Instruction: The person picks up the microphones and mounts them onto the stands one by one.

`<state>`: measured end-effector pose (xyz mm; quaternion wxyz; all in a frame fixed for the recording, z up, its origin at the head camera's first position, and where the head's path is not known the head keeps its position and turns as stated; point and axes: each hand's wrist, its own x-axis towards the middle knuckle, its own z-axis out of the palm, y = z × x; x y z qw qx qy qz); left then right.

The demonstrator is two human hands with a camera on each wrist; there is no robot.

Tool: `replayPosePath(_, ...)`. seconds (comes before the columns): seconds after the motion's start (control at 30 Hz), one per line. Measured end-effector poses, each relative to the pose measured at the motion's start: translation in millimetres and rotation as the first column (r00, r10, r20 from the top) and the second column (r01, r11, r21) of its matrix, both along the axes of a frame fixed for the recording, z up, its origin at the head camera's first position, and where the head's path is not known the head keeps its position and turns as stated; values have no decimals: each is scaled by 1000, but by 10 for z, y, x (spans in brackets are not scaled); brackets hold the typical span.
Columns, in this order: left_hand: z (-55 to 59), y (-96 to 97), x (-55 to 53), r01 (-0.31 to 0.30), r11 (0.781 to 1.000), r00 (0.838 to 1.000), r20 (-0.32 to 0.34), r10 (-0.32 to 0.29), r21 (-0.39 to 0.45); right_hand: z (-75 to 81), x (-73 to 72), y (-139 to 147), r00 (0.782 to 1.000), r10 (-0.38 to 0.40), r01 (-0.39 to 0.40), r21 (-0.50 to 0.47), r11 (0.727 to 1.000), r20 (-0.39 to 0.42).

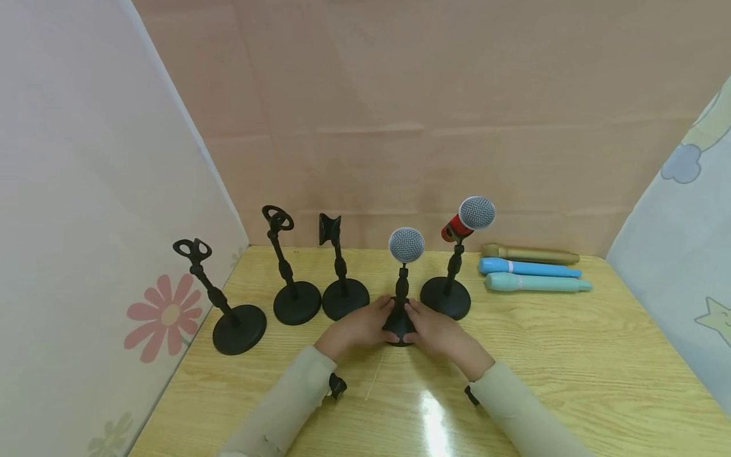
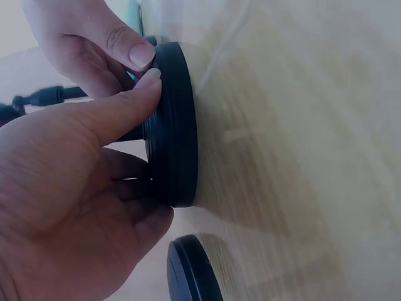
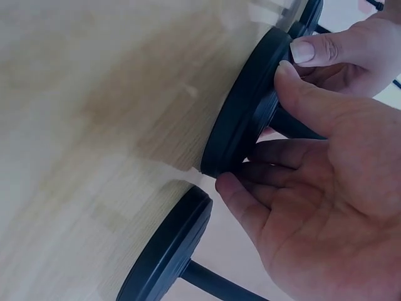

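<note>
A black microphone stand (image 1: 403, 289) stands upright at mid-table, with a silver mesh-headed microphone (image 1: 406, 245) at its top. My left hand (image 1: 365, 325) grips the left side of its round base (image 2: 172, 125). From the opposite side, my right hand (image 1: 436, 330) holds the same base, thumb on top and fingers at the rim. In the left wrist view the two thumb tips nearly meet on the base, which appears to rest on the table. Just right of it, another stand (image 1: 452, 279) carries a red microphone (image 1: 457, 227) with a silver mesh head.
Three black stands without microphones, a far-left one (image 1: 240, 330), a second (image 1: 297, 303) and a third (image 1: 346, 298), stand to the left. Gold (image 1: 531, 254), blue (image 1: 531, 268) and mint-green (image 1: 537, 282) microphone-shaped handles lie at the back right. A beige wall backs the wooden table (image 1: 571, 381).
</note>
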<state>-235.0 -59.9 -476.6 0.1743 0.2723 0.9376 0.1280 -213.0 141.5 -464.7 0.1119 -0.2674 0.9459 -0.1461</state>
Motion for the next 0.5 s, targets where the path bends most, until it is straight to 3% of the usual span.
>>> replayPosePath(0.27, 25, 27, -227, -39, 999, 997, 67, 40, -6, 18, -225, -72, 997, -40, 38, 31, 999, 62)
replayPosePath(0.5, 64, 38, -343, -66, 998, 993, 95, 67, -10, 7, -389, -113, 994, -65, 60, 48, 997, 93)
